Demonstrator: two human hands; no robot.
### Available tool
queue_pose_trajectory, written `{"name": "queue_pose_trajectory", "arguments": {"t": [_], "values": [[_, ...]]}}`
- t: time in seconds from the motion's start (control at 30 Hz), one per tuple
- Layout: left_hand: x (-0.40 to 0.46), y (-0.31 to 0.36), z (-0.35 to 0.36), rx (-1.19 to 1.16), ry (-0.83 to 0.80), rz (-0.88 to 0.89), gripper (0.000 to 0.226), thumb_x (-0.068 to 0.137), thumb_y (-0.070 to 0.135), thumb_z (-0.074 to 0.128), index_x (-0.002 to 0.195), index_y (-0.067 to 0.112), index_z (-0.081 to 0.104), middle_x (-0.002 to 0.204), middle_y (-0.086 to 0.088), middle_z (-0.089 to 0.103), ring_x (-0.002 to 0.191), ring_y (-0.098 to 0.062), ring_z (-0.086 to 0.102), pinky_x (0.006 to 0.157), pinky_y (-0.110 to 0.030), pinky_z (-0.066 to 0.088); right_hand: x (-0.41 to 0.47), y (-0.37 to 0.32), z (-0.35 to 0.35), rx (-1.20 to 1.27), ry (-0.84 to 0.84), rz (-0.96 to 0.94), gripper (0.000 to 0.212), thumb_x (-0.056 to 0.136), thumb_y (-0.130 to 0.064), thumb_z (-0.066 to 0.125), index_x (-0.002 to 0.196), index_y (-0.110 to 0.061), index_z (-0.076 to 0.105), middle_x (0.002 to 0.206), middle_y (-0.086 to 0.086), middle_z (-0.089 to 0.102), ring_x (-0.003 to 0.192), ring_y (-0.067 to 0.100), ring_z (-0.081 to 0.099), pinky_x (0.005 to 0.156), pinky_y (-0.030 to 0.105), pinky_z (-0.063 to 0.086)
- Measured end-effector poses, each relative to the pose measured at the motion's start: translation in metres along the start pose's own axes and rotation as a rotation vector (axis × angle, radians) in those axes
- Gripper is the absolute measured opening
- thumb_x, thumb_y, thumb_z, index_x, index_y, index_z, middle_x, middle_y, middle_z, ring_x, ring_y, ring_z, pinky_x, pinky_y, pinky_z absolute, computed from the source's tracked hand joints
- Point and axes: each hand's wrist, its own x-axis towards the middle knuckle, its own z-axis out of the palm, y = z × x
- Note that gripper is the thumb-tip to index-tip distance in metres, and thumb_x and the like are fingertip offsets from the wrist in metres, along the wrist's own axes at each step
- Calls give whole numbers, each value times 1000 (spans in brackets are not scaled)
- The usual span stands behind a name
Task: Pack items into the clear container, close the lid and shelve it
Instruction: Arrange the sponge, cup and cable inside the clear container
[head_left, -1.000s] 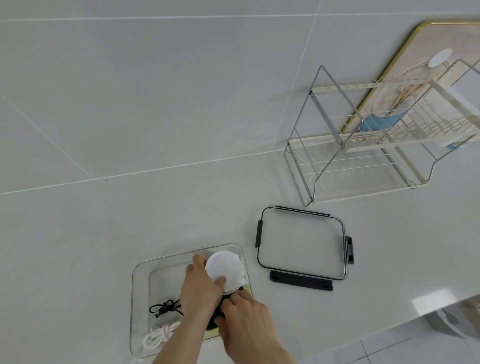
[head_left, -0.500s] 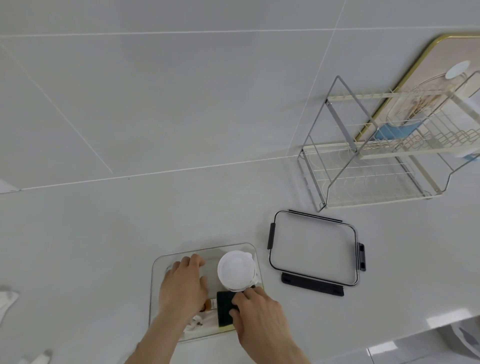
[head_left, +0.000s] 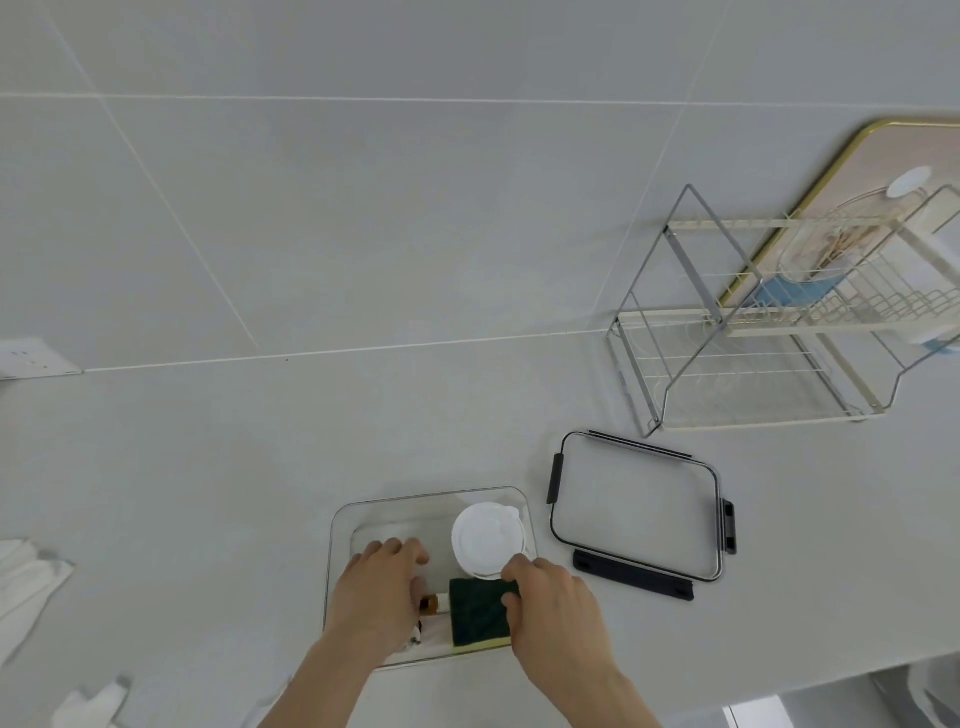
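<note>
The clear container (head_left: 431, 503) sits on the white counter near the front edge. Inside it a round white stack of pads (head_left: 485, 539) stands at the right, with a dark green sponge (head_left: 478, 610) in front of it and a small brown-capped bottle (head_left: 432, 604) beside the sponge. My left hand (head_left: 382, 592) lies palm down inside the container over white items; what it covers is hidden. My right hand (head_left: 556, 613) pinches the sponge's right edge. The clear lid (head_left: 636, 512) with black clips lies flat to the right of the container.
A wire dish rack (head_left: 769, 338) stands at the back right, against a gold-rimmed board (head_left: 883, 156). White cloth (head_left: 26, 582) lies at the left edge and another white piece (head_left: 93, 706) near the front left. A wall socket (head_left: 31, 358) sits at far left. The counter's edge runs at the lower right.
My left hand has moved off the white pads to the container's left half. The right hand has shifted onto the sponge. The camera has panned left, bringing the cloth and socket into view.
</note>
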Motion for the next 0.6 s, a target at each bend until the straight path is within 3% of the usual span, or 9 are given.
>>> {"name": "queue_pose_trajectory", "arguments": {"t": [0.1,0.2,0.33,0.4,0.6], "values": [[1,18,-4,-119,-13,-105,20,93,43,44,110,34,51,98,12,68,86,-12,59,72,-29,51,-2,-5,-4,-10,-24,55,22,98,-30,46,116,-19,51,108,5,64,96,27,60,68,32,40],[0,30,1,-126,-140,-182,31,88,51,46,112,32,50,97,8,69,83,-16,61,73,-31,51,-2,-13,-3,27,-76,110,28,97,-35,48,118,-17,46,112,8,62,101,29,59,67,33,37],[-7,36,11,-185,-238,-253,43,84,54,53,118,28,48,109,5,66,86,-15,57,71,-29,46,-1,-22,6,138,-154,221,34,94,-38,49,120,-16,44,118,6,59,107,29,58,79,36,47],[-11,37,15,-261,-258,-289,45,80,54,57,114,26,48,104,5,67,88,-15,63,70,-29,48,1,-25,8,209,-140,281,32,93,-38,49,118,-18,45,117,4,58,107,27,57,82,36,48],[-16,34,12,-359,-220,-337,33,81,45,58,104,25,44,94,4,68,83,-16,65,66,-28,49,7,-24,1,271,-67,364,26,90,-40,53,111,-25,52,100,-2,55,97,21,55,74,31,44]]}}
